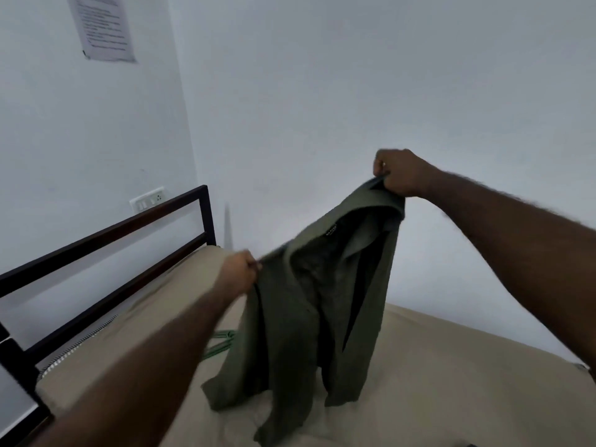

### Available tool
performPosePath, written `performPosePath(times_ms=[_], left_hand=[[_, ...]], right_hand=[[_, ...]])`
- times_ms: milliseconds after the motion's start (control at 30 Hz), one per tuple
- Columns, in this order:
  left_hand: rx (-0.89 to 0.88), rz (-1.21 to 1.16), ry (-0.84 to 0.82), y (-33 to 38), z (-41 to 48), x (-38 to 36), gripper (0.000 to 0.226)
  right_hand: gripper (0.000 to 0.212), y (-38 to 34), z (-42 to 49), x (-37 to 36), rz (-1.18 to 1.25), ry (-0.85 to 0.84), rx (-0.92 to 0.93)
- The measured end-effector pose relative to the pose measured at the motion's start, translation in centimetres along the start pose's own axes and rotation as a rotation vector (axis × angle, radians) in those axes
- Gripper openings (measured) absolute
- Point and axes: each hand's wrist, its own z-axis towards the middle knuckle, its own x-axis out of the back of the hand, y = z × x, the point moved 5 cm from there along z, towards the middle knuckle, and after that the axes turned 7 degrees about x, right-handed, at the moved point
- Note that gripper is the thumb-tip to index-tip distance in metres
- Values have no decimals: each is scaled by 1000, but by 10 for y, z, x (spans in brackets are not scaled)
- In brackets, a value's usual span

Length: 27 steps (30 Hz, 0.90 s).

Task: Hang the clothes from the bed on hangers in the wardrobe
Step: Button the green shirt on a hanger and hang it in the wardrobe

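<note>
Two bare hands hold an olive-green shirt (306, 301) up over the bed (451, 366) in the head view. The right hand (400, 172), the higher one, has its fingers curled round the collar. The left hand (242, 272), lower, pinches the fabric at a shoulder edge. The shirt's lower end rests on the beige sheet. A green hanger (225, 334) lies on the bed, partly hidden behind the shirt. A dark headboard (129, 227) stands at the left, below a wall switch plate (146, 199) and a printed notice (103, 27).
</note>
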Motion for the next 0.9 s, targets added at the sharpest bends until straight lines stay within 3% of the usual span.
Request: performPosePath(times_ms=[67,167,200,233,333,367,433,500,567,633,700,767,867,900], left_hand=[[-37,-30,187,10,26,77,8],[-217,-142,610,52,37,199,10],[-244,-128,662,63,36,225,10],[-243,-52,633,73,38,239,11],[-167,394,381,76,39,246,13],[-163,439,395,73,38,251,14],[-168,338,508,68,36,267,14],[-142,228,553,58,39,281,12],[-134,268,428,48,46,282,15],[-123,370,296,38,46,277,17],[-143,360,375,33,42,278,17],[-152,271,518,31,37,284,18],[-83,347,378,26,37,273,19],[-66,355,402,23,36,272,21]], right_hand=[[28,14,0,2,-105,-65,-9],[26,19,11,26,-36,230,-14],[23,20,14,31,-41,309,-22],[20,21,17,31,-78,282,-34],[12,25,19,2,-171,-70,-90],[9,24,20,0,-139,-75,-88],[2,20,28,10,-11,93,-88],[17,15,34,24,136,279,-94],[26,9,37,25,127,231,-55],[23,2,36,17,22,97,-9],[13,-2,36,16,-34,138,17],[16,-6,35,24,-29,296,-5],[21,-17,35,17,-96,158,-30],[21,-20,33,17,-93,168,-29]])
